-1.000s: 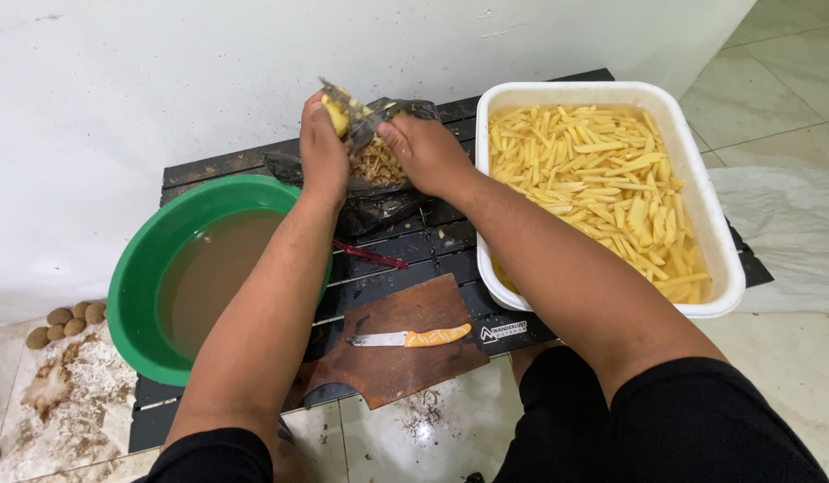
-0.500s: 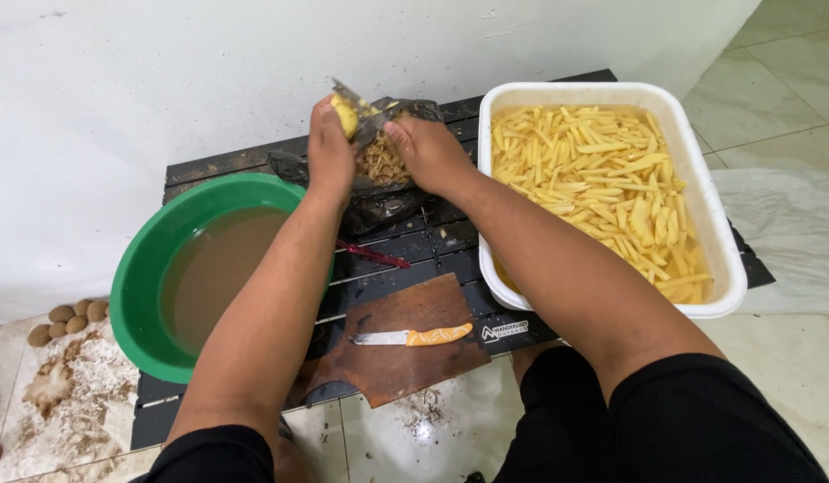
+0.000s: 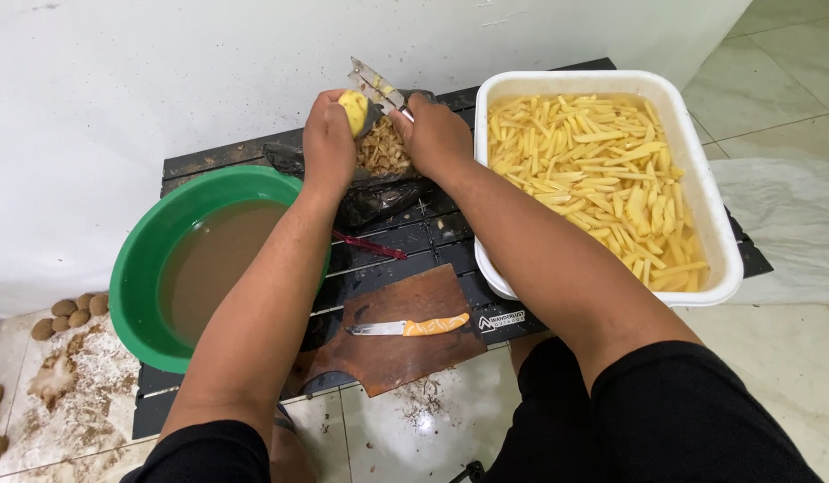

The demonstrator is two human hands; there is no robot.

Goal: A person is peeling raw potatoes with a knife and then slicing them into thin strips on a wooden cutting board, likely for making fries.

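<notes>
My left hand [image 3: 327, 139] grips a yellow potato [image 3: 353, 109], partly peeled, over a black bag of peelings [image 3: 381, 159]. In my right hand [image 3: 435, 136] is a metal peeler [image 3: 375, 87], its blade against the potato's top. Both hands are at the back of the low black table [image 3: 406, 234], close to the white wall. Beneath my arms a knife with an orange handle [image 3: 409, 327] lies on a brown cutting board [image 3: 390, 340].
A green basin of muddy brown water [image 3: 137, 277] sits at the table's left. A white tub full of cut potato sticks [image 3: 602, 179] fills the right. A red-handled tool [image 3: 370, 245] lies mid-table. Unpeeled potatoes [image 3: 70, 310] and dirt lie on the tiled floor, left.
The peeler has moved up along the potato, which my left hand has turned slightly. Everything else on the table stays where it was.
</notes>
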